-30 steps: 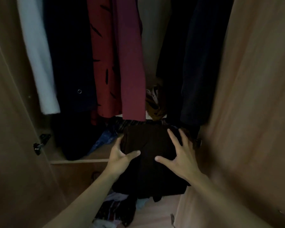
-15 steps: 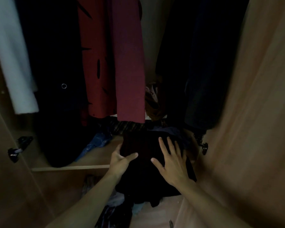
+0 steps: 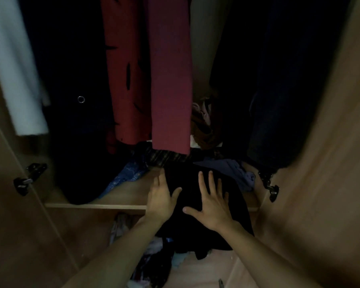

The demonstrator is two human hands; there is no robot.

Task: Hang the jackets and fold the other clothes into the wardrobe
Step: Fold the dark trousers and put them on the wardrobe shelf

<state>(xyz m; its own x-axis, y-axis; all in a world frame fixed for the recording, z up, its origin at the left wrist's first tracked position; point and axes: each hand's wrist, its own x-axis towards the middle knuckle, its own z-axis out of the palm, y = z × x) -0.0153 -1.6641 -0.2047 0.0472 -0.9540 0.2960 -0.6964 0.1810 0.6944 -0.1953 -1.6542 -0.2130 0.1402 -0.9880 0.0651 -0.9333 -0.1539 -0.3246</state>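
We pressed the folded black garment [image 3: 188, 177] onto the wardrobe shelf [image 3: 125, 194], partly overhanging its front edge. Our right hand [image 3: 212, 202] lay flat on top, fingers spread. Our left hand [image 3: 161, 197] lay straight-fingered along its left side, thumb on top.

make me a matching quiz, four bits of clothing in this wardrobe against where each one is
1 white garment
2 red jacket
3 folded black garment
4 blue patterned cloth

a under the left hand and right hand, at the shelf front edge
b hanging, far left
c lying on the shelf, left of the hands
d hanging, middle

Pairs: 1-b, 2-d, 3-a, 4-c
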